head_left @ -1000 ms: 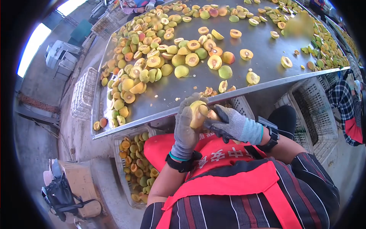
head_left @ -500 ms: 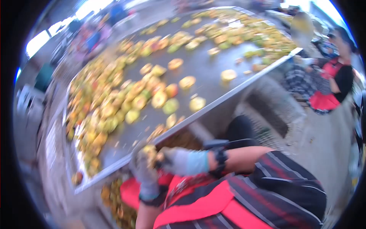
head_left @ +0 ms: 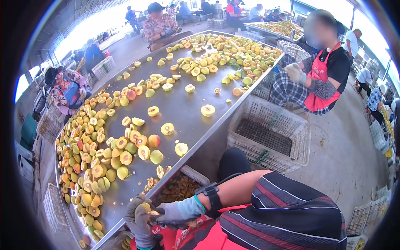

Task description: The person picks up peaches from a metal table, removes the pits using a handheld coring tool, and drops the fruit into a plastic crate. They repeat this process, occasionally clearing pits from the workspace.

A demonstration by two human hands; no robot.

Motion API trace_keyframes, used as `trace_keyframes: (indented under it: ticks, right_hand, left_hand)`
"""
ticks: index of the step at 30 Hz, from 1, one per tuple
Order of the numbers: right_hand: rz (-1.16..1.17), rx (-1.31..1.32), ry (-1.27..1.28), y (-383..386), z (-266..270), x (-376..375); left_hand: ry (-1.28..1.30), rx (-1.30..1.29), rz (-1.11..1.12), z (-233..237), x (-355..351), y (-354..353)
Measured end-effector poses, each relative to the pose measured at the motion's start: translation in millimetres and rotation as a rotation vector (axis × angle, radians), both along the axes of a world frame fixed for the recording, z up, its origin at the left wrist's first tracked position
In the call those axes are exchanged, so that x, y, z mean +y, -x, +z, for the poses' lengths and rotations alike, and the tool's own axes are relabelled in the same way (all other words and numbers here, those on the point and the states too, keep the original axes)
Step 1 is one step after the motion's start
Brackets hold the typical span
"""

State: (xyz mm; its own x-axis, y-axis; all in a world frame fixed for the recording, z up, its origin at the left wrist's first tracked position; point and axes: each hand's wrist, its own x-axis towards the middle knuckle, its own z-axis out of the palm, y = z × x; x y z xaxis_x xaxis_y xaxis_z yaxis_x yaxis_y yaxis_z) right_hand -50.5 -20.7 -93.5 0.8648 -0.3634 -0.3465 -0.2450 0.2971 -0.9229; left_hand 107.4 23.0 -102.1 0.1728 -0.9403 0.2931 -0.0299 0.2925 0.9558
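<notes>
At the near edge of the metal table (head_left: pixel 125 108), my gloved left hand (head_left: pixel 141 218) is closed around a yellowish fruit piece (head_left: pixel 146 207). My gloved right hand (head_left: pixel 175 211) meets it from the right, its fingers closed on a dark tool whose shape is unclear, against the fruit. Many halved and whole yellow-green fruits (head_left: pixel 96 171) lie on the table beyond both hands. Below the table edge, a crate of brownish scraps or pits (head_left: pixel 179 188) sits just above my right hand.
A white plastic crate (head_left: pixel 271 129) with a dark mesh bottom stands on the floor at right. A person in a red apron (head_left: pixel 321 79) sits beyond it. Two people in patterned clothes (head_left: pixel 160 29) sit at the table's far and left sides. Stacked crates (head_left: pixel 371 216) are at far right.
The view has shifted and sharpened, with more of the far side showing. My hands remain together and now appear lower and farther left in the picture.
</notes>
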Motion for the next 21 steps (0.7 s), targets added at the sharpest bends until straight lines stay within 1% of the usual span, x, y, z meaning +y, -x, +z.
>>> trace_keyframes:
  ticks: [1, 2, 3, 4, 5, 6, 7, 9, 10, 12, 13, 14, 15, 16, 17, 18, 19, 20, 21]
  right_hand:
    - [-0.047, -0.033, 0.108, 0, 2, 2]
    - [-0.237, -0.36, 0.814, -27, -70, 1]
    - [-0.239, -0.361, 0.813, -28, -73, 0]
    - [-0.191, -0.343, 0.752, -28, -73, -2]
    - [-0.143, -0.325, 0.694, -27, -73, -4]
    - [0.016, 0.05, 0.003, -2, 7, -2]
    - [0.017, 0.051, 0.002, -3, 9, 0]
    - [-0.071, -0.002, -0.054, -5, 8, 4]
    - [-0.07, -0.002, -0.057, -5, 4, 4]
    - [-0.059, 0.047, 0.531, 0, -13, 0]
    - [-0.053, 0.069, 0.825, 1, -20, -1]
    - [-0.046, 0.098, 0.884, 3, -16, -2]
    - [-0.048, 0.095, 0.884, 4, -11, -3]
    - [0.036, 0.151, 0.476, 6, -3, -6]
    - [0.116, 0.201, 0.062, 8, 4, -7]
    - [0.125, 0.157, -0.049, 10, -1, -10]
    - [0.128, 0.16, -0.053, 8, -13, -10]
    - [0.109, 0.134, 0.13, 3, -18, -8]
    - [0.088, 0.104, 0.31, 0, -23, -5]
  left_hand:
    - [0.0, -0.001, 0.0, 2, 1, 0]
    - [-0.063, -0.075, 0.007, 5, 2, -1]
    - [-0.127, -0.151, 0.013, 6, 3, -1]
    - [-0.127, -0.151, 0.014, 5, 3, -1]
    - [-0.084, -0.063, 0.04, 1, 1, 1]
    - [-0.043, 0.024, 0.065, -2, -1, 3]
    - [-0.044, 0.024, 0.066, -4, -2, 7]
    - [0.225, -0.094, 0.344, -6, -3, 18]
    - [0.222, -0.095, 0.344, -5, -2, 16]
    - [-0.06, -0.168, 0.168, -3, 0, 10]
    - [-0.062, -0.171, 0.168, -5, 0, 8]
    - [-0.097, -0.142, 0.103, -10, -1, 7]
    - [-0.129, -0.109, 0.04, -15, -2, 5]
    - [-0.211, -0.052, -0.042, -23, -2, -5]
    - [-0.215, -0.053, -0.045, -16, -1, -4]
    - [-0.29, -0.022, -0.114, -5, 0, -1]
    - [-0.364, 0.008, -0.182, 3, 0, 1]
    - [-0.367, 0.01, -0.182, 5, -3, 0]
    - [-0.416, -0.099, -0.227, 7, -6, -4]
